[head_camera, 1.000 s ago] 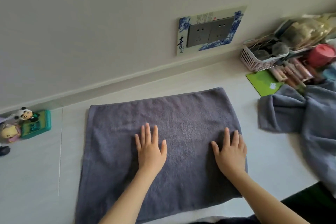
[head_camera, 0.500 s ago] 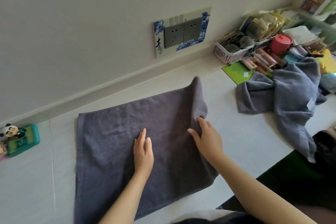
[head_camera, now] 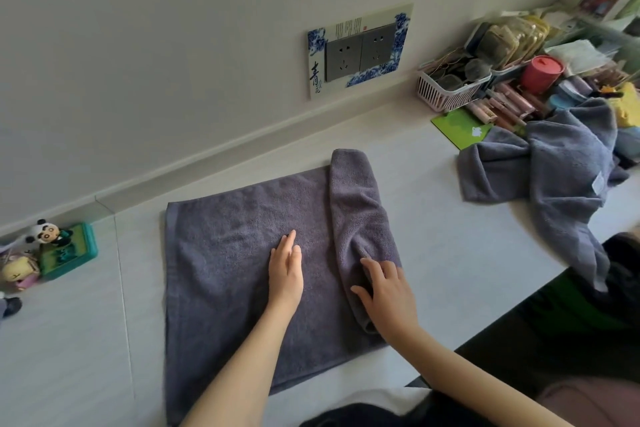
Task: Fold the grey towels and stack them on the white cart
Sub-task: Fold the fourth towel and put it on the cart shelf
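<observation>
Hands (head_camera: 389, 291) now folding towel's (head_camera: 225, 253) right edge inward

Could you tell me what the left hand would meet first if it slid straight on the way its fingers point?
The left hand lies flat on the spread grey terry towel, fingers pointing toward the wall. Going straight on, it would cross the towel's far edge, then bare white tabletop, and probably meet the pale wall ledge first.

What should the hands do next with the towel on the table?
Probably the right hand should carry the lifted edge leftward over the left hand. The grey towel is only partly folded, its right strip turned up, while the left hand presses the middle flat.
</observation>
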`<state>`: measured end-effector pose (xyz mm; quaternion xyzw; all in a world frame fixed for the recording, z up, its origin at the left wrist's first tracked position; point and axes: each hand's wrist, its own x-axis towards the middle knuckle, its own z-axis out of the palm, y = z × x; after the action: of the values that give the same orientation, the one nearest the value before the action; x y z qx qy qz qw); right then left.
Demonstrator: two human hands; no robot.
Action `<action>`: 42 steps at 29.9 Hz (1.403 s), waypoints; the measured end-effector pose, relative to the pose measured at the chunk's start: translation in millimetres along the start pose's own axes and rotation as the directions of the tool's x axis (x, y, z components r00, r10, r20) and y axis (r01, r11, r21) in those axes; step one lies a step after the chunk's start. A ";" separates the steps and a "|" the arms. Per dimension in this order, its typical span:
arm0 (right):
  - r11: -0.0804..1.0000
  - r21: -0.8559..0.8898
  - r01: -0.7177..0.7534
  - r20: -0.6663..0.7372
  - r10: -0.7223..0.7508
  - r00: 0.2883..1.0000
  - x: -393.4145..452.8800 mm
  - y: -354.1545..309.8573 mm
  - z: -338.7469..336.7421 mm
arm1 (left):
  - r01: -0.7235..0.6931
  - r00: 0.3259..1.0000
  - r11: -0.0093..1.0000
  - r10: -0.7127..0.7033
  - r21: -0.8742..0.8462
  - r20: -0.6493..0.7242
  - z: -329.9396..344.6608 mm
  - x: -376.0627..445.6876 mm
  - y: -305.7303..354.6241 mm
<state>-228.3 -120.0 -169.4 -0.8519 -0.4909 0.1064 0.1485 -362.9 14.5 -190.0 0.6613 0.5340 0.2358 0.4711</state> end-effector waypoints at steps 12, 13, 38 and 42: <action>0.647 0.506 -0.570 -0.060 0.686 0.725 12.7 79.8 -62.1 | -0.097 0.989 0.906 0.133 0.412 -0.059 11.6 -0.4 -11.8; 0.599 0.507 -0.620 -0.033 0.733 0.680 10.3 90.0 -63.2 | -0.104 0.988 0.878 0.145 0.467 -0.054 15.1 -2.9 -10.7; 0.536 0.496 -0.683 0.128 0.733 0.668 7.2 128.3 -66.4 | -0.184 0.972 0.597 0.227 0.781 0.056 57.1 -24.8 -5.8; 0.471 0.517 -0.714 0.143 0.775 0.615 -2.5 132.5 -61.7 | -0.199 0.970 0.582 0.234 0.788 0.072 59.5 -24.4 -6.6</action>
<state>-102.7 -194.2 -159.0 -0.9080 -0.0121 0.2427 0.3413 -325.3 -30.3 -217.6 0.8559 0.5075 0.0449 0.0884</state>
